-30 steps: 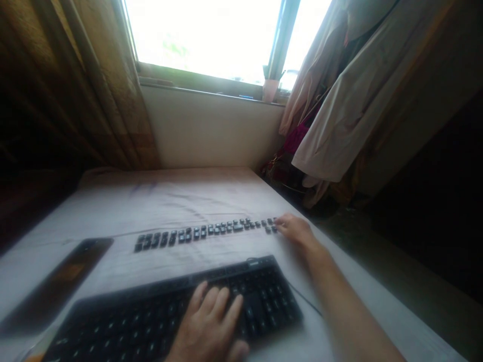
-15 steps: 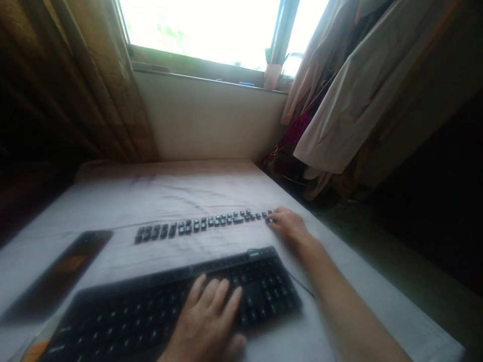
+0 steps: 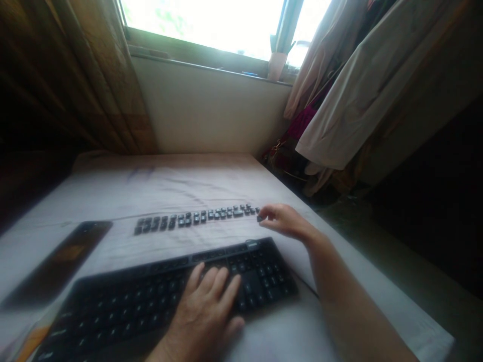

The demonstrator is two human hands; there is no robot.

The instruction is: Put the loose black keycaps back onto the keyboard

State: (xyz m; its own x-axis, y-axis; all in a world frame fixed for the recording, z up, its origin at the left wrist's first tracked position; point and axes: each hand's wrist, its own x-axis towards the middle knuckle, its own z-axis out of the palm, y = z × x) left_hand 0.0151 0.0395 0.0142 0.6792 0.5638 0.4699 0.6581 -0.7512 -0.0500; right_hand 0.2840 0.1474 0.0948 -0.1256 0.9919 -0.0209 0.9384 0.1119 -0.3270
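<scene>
A black keyboard (image 3: 151, 296) lies on the white cloth-covered table (image 3: 181, 186) in front of me. My left hand (image 3: 206, 314) rests flat on its right half, fingers stretched out over the keys. Behind the keyboard runs a row of several loose black keycaps (image 3: 196, 219). My right hand (image 3: 285, 221) hovers at the right end of that row, its fingertips pinched on one small black keycap (image 3: 259, 218), lifted a little off the cloth.
A dark phone (image 3: 60, 259) lies flat at the left of the table. A window with a sill and a pink cup (image 3: 276, 65) is behind. Curtains hang left; clothes (image 3: 358, 95) hang at the right beside the table's edge.
My right hand has closed on a keycap at the row's right end and drawn it left and up off the cloth. The left hand has stayed on the keyboard.
</scene>
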